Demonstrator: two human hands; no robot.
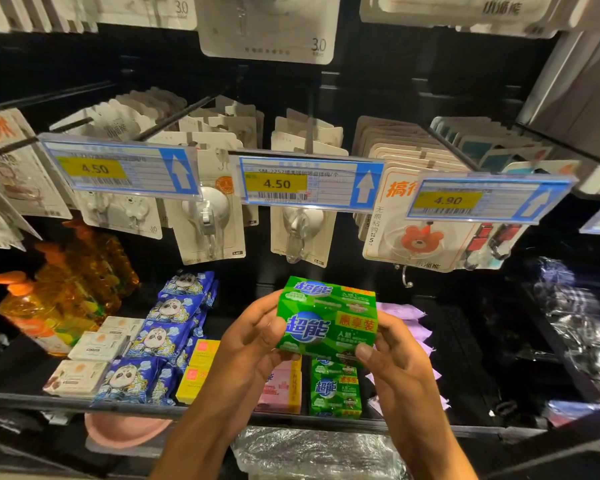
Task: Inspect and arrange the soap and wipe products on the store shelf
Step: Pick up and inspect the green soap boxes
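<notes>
I hold a green soap pack (pixel 328 317) with blue and white lettering up in front of the shelf, its printed face toward me. My left hand (pixel 253 344) grips its left end, thumb on the front. My right hand (pixel 392 355) pinches its lower right corner. Below it, more green soap packs (pixel 335 389) stand on the black shelf (pixel 21 398), with pink soap boxes (pixel 281 389) to their left. Blue panda-print wipe packs (pixel 160 337) lie in a row further left, next to yellow boxes (pixel 198 372) and white soap boxes (pixel 94 348). Purple packs (pixel 413 323) lie behind my right hand.
Orange detergent bottles (pixel 59 299) stand at the shelf's far left. Carded wall hooks (pixel 208 209) hang on pegs above, behind blue price tags (pixel 309 183) marked 4.50 and 4.90. Crinkled clear plastic packs (pixel 575 327) fill the right side, and a pink item (pixel 125 431) sits on the lower shelf.
</notes>
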